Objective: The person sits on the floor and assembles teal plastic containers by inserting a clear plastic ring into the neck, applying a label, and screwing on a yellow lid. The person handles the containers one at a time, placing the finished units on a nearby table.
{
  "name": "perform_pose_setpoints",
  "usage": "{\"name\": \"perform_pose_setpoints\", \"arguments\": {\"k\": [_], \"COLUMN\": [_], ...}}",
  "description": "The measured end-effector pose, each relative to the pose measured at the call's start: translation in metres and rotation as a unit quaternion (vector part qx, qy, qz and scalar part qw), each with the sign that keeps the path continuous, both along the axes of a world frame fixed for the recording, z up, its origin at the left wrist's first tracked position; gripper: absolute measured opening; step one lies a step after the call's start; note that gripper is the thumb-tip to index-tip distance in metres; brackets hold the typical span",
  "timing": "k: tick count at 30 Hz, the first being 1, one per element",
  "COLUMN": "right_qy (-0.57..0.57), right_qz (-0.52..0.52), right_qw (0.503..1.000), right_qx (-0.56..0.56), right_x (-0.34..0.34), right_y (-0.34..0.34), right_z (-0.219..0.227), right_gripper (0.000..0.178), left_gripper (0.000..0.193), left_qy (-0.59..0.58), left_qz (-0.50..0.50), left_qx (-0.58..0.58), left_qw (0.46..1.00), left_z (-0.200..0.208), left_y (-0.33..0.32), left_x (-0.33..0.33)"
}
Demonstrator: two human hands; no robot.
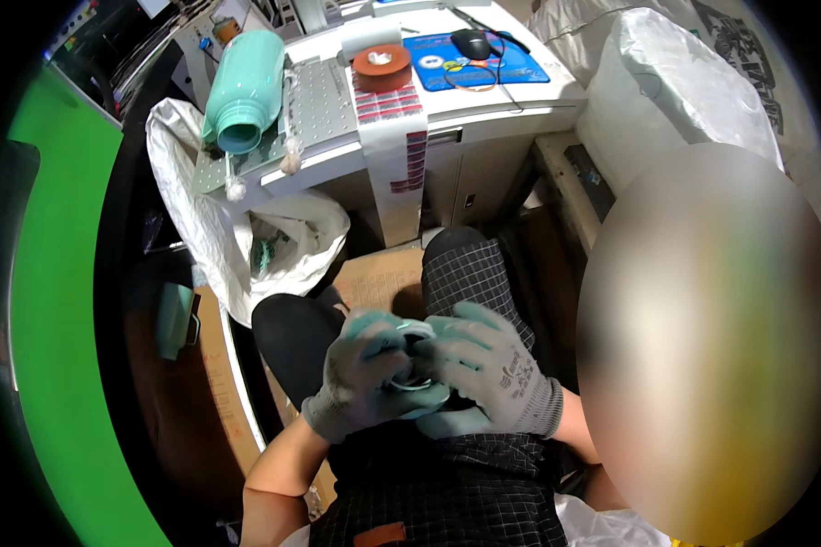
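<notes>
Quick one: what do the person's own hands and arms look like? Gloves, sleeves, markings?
Left hand and right hand wear matching grey fabric gloves: pale teal on the fingers, grey cuffs at the wrists. A dark printed mark shows on the back of the right one. Forearms look bare where visible; no sleeves or cables on them.

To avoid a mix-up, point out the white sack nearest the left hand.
The open-mouthed sack at the left end of the desk; the other white sacks are off its right end.

Grey knit work gloves, teal-coated fingers, ribbed grey cuffs, dark print, black white-checked garment, rust-brown patch, plain black legwear
</notes>
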State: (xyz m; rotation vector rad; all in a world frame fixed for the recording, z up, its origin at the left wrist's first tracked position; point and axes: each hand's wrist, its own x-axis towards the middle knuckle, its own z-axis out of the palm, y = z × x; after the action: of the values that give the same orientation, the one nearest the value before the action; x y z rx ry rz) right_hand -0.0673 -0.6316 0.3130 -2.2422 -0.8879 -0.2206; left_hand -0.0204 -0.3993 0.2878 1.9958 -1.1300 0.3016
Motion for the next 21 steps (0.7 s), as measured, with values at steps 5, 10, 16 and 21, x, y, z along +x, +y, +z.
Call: {"name": "perform_pose_setpoints", "arguments": {"k": [5,10,16,21], "right_qy": [-0.001,0.023,-0.036,-0.065], "right_qz": [-0.053,-0.059,-0.080,-0.072], "right_qw": [0.998,0.997,0.996,0.995], "right_qx": [-0.035,-0.053,-0.026,-0.024], "right_x": [-0.008,-0.010,-0.011,-0.015], "right_y": [0.007,0.011,0.021,0.019], "right_z": [-0.008,-0.024,-0.030,-0.037], "right_gripper": [0.042,0.040,0.036,0.038], "left_gripper": [0.042,0.035,0.028,0.030], "left_qy": [0.106,-0.065,-0.044,-0.096], "left_qz": [-0.016,-0.008,0.075,0.031], "left_qx": [0.097,0.130,0.283,0.390], "left_qw": [0.989,0.989,0.955,0.915], "left_z": [0.007,0.020,0.045,0.077], "left_y": [-0.003,-0.003,-0.010,-0.028], "left_x": [0.008,0.009,0.006,0.025]}}
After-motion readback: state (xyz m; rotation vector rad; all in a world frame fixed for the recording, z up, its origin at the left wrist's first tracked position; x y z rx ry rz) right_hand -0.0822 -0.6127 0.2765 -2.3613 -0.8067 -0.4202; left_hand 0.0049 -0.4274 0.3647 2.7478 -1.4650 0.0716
